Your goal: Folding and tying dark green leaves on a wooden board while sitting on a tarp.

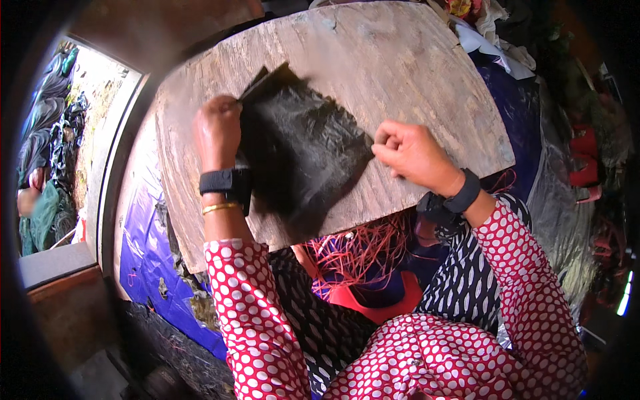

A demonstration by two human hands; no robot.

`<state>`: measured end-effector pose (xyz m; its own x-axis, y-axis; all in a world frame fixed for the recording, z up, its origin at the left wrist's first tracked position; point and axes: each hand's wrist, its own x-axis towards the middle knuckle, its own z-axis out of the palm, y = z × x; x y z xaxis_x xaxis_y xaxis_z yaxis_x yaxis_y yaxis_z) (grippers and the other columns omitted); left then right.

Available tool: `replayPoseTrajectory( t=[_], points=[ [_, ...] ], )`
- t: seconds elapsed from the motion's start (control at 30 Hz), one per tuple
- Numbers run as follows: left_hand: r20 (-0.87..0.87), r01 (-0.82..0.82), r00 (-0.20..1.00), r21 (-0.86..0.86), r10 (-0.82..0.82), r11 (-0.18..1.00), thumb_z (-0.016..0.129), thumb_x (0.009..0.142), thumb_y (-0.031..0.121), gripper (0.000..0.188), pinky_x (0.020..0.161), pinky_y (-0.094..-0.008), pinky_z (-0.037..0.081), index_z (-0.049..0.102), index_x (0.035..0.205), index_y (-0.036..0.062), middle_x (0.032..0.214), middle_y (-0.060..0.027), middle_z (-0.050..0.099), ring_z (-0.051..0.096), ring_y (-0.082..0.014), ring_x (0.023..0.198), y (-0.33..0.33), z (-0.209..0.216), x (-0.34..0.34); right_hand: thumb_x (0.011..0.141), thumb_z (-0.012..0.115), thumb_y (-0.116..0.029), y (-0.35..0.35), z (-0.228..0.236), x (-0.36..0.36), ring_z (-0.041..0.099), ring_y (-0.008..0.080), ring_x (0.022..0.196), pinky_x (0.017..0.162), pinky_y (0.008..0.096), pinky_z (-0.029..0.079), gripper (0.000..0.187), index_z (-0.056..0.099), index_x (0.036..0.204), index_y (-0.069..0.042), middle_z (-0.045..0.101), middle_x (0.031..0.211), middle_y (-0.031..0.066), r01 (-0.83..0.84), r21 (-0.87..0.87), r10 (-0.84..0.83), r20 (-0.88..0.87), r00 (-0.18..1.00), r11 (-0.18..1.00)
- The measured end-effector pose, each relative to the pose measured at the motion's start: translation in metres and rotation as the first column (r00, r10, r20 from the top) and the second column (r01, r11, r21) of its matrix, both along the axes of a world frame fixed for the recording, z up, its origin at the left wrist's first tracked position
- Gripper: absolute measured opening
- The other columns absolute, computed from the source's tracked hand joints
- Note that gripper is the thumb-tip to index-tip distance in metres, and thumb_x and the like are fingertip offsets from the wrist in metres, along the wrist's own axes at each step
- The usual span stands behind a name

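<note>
over the wooden board [427,80], the black plastic sheet [300,147] is spanning the gap between hands: left hand [219,127] is gripping its upper-left edge, right hand [412,152] is pinching its right corner.

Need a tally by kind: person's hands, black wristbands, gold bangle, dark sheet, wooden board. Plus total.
Left hand and right hand: 2
Black wristbands, one per wrist: 2
Gold bangle: 1
Dark sheet: 1
Wooden board: 1
Total: 7
</note>
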<state>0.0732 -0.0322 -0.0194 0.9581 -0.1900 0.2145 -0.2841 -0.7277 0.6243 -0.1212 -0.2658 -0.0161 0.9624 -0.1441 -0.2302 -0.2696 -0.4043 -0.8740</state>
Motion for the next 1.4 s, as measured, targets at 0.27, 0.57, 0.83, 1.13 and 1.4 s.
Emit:
replayPoseTrajectory(
  t=[0.27,0.57,0.83,1.13,1.4],
  points=[
    [0.326,0.01,0.938,0.319,-0.12,0.948,0.066,0.077,0.03,0.036,0.077,-0.04,0.049,0.064,0.107,0.0099,0.095,-0.0196,0.065,0.062,-0.0354,0.089,0.038,-0.008,0.021,0.086,0.06,-0.012,0.017,0.033,-0.019,0.051,0.0035,0.049,0.045,0.0183,0.04,0.009,0.062,0.086,-0.003,0.058,0.067,-0.0012,-0.414,0.346,0.475,-0.109,0.873,0.842],
    [0.223,0.12,0.974,-0.376,-0.036,0.919,0.061,0.086,0.01,0.019,0.075,-0.0242,0.048,0.067,0.101,0.0018,0.092,-0.0083,0.068,0.064,-0.0133,0.085,0.05,0.051,-0.145,0.078,0.047,-0.013,0.041,-0.177,-0.122,0.058,0.0358,0.078,0.069,0.0446,0.045,0.019,0.059,0.069,-0.001,0.059,0.078,0.0187,-0.843,-0.127,0.708,-0.487,0.512,0.522],
    [0.174,0.076,0.985,-0.305,-0.022,0.949,0.051,0.093,0.013,0.026,0.071,-0.0275,0.05,0.06,0.113,0.0001,0.101,-0.0132,0.065,0.065,-0.0195,0.085,0.085,0.063,-0.133,0.077,0.053,-0.009,0.126,-0.295,-0.197,0.055,0.034,0.102,0.08,0.0464,0.047,0.031,0.056,0.108,-0.003,0.047,0.118,0.0115,-0.741,-0.157,0.535,-0.598,0.598,0.653],
    [0.419,0.263,0.834,0.269,-0.358,0.927,0.049,0.093,0.008,0.026,0.071,-0.0271,0.05,0.059,0.115,0.0009,0.103,-0.0129,0.064,0.065,-0.0186,0.083,0.076,0.076,-0.132,0.079,0.053,-0.008,0.099,-0.276,-0.179,0.058,0.0313,0.094,0.078,0.0429,0.047,0.02,0.061,0.095,0.002,0.055,0.106,0.0153,-0.779,-0.391,0.461,-0.642,0.612,0.49],
    [0.22,0.246,0.966,-0.601,-0.139,0.76,0.059,0.088,0.008,0.017,0.059,-0.0198,0.044,0.064,0.101,-0.0012,0.082,-0.0086,0.067,0.063,-0.012,0.069,0.041,0.061,-0.152,0.075,0.051,-0.004,0.1,-0.222,-0.143,0.061,0.0391,0.076,0.066,0.0467,0.047,0.014,0.06,0.085,-0.003,0.06,0.075,0.0212,-0.44,-0.214,0.392,-0.233,0.89,0.872]
  ],
)
